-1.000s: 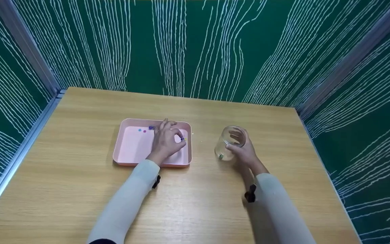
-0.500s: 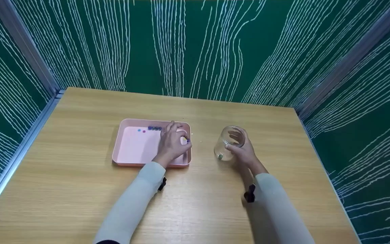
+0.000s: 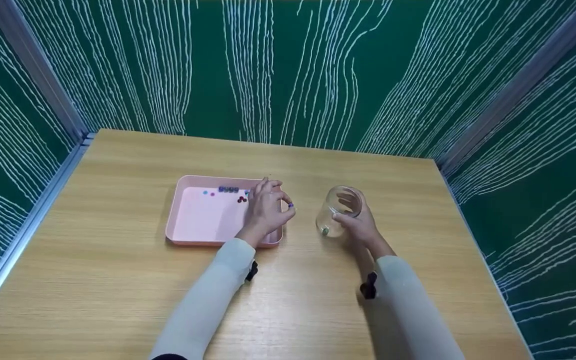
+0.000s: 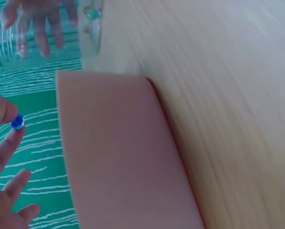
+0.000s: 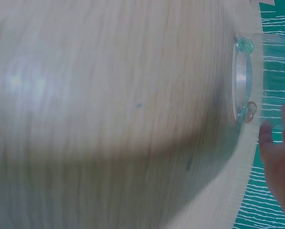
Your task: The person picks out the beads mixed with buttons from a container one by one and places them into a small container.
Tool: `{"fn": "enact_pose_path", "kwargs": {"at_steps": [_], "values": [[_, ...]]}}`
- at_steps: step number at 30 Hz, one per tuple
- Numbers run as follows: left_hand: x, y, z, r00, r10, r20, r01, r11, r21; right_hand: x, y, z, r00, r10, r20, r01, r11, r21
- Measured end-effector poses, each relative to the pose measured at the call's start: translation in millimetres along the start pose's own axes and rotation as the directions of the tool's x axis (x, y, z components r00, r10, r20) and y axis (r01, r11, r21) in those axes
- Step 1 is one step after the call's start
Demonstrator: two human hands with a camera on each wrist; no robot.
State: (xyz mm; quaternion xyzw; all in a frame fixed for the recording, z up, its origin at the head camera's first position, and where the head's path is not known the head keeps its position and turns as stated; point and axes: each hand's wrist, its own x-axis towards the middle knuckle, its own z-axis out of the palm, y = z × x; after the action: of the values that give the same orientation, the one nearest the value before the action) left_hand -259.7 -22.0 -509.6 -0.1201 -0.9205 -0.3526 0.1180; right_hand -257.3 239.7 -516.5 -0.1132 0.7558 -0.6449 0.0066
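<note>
My left hand point(image 3: 267, 214) is over the right end of a pink tray point(image 3: 195, 222), pinching a small blue bead point(image 4: 17, 122) between thumb and index finger, the other fingers spread. In the head view the bead is just past the tray's right rim. My right hand point(image 3: 364, 226) grips a clear glass jar point(image 3: 326, 214) around its side; the jar stands on the table, mouth tilted slightly toward me. Several small glass balls point(image 5: 246, 45), green and amber, lie at the jar's bottom. Red beads point(image 3: 242, 199) show in the tray, left of my left hand, which hides the tray's right part.
A row of dark beads point(image 3: 228, 189) lies along the tray's back wall, with a light blue bead point(image 3: 205, 192) and a pink bead point(image 3: 212, 194) to its left. The wooden table point(image 3: 288, 310) ends at a green, white-streaked wall point(image 3: 208, 75) behind.
My left hand has moved right across the tray with the pinched bead, from inside it to its right rim. The dark row and red beads have come into view. The right hand and jar stay put.
</note>
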Motion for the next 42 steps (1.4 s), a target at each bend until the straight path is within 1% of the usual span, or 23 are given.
{"fn": "enact_pose_path", "kwargs": {"at_steps": [6,13,18,21,24,27,32,37,42], "values": [[3.2,10.5,6.1,1.0,0.012,-0.009,-0.012,0.998,-0.059,-0.9,-2,1,1.0,0.0,-0.004,0.0,1.0,0.004],[6.2,24.8,9.9,1.0,0.028,0.004,-0.028,0.998,-0.06,-0.7,-2,0,1.0,-0.005,-0.002,0.005,1.0,0.003],[10.5,35.1,12.6,0.999,0.049,-0.004,-0.049,0.997,-0.059,-0.5,-3,0,1.0,0.011,-0.002,-0.011,1.0,0.0],[12.2,39.1,14.9,0.998,0.062,-0.01,-0.062,0.996,-0.056,-0.4,-2,0,1.0,0.0,-0.009,0.0,1.0,0.018],[12.5,41.6,17.0,0.998,0.057,-0.008,-0.058,0.996,-0.063,-0.7,-1,1,1.0,-0.007,-0.012,0.008,1.0,0.029],[12.6,44.8,18.4,0.999,0.039,0.001,-0.039,0.996,-0.082,-1.2,-1,1,1.0,-0.004,-0.014,0.005,1.0,0.025],[14.6,54.2,19.6,1.0,0.022,0.0,-0.022,0.995,-0.1,-1.4,-1,2,1.0,-0.008,-0.021,0.009,1.0,0.03],[17.4,64.1,21.6,0.999,0.047,0.006,-0.046,0.996,-0.079,-1.2,0,1,1.0,-0.021,-0.021,0.022,0.999,0.046],[18.8,69.8,23.6,0.998,0.068,0.018,-0.066,0.994,-0.084,-0.7,1,1,1.0,-0.025,-0.009,0.025,0.999,0.04]]}}
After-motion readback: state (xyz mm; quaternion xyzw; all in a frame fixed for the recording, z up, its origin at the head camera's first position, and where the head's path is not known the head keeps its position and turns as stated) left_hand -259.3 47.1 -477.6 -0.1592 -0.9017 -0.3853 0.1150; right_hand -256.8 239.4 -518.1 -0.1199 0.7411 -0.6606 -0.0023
